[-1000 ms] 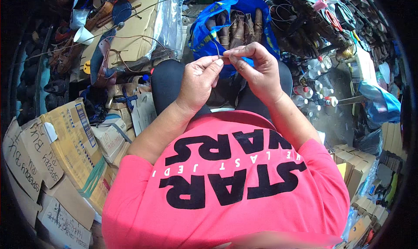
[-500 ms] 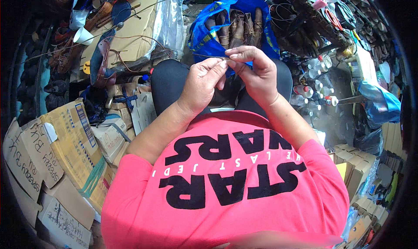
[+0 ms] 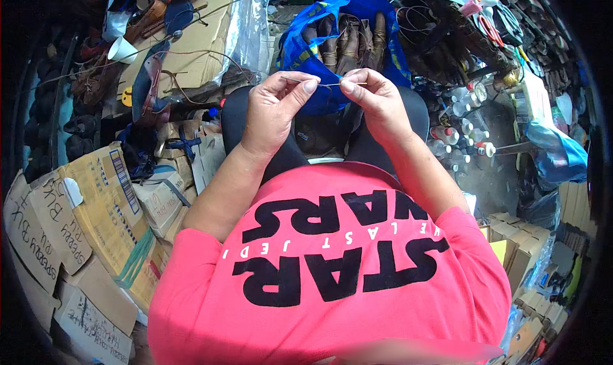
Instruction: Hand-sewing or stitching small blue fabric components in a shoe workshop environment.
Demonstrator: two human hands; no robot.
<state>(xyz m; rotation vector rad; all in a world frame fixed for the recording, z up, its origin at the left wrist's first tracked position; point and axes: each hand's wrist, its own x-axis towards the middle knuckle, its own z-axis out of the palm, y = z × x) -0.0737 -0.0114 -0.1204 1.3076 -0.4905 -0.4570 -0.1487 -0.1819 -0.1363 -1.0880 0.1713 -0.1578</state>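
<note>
Above my knees, both hands pinch one thin brown cord (image 3: 329, 85), a short stretch of which runs nearly level between them. My left hand (image 3: 274, 108) closes thumb and forefinger on it, with the other fingers curled. My right hand (image 3: 378, 103) pinches it the same way, and a thin end sticks out past the fingertips. The cord's exact kind is too fine to make out. Beyond the hands, a blue bag (image 3: 300, 49) stands open with brown shoe-shaped pieces (image 3: 348, 43) inside.
Left are a cardboard sheet (image 3: 195, 59), a brown-and-blue shoe (image 3: 151, 87) with a loose lace, a white cup (image 3: 122, 50) and cardboard boxes (image 3: 102, 193). Right stand several plastic bottles (image 3: 446, 134), a light blue plastic bag (image 3: 555, 149) and stacked cartons (image 3: 520, 237).
My hands, close together before, have drawn apart, so the cord between them now shows. The left hand has moved left, the right slightly right.
</note>
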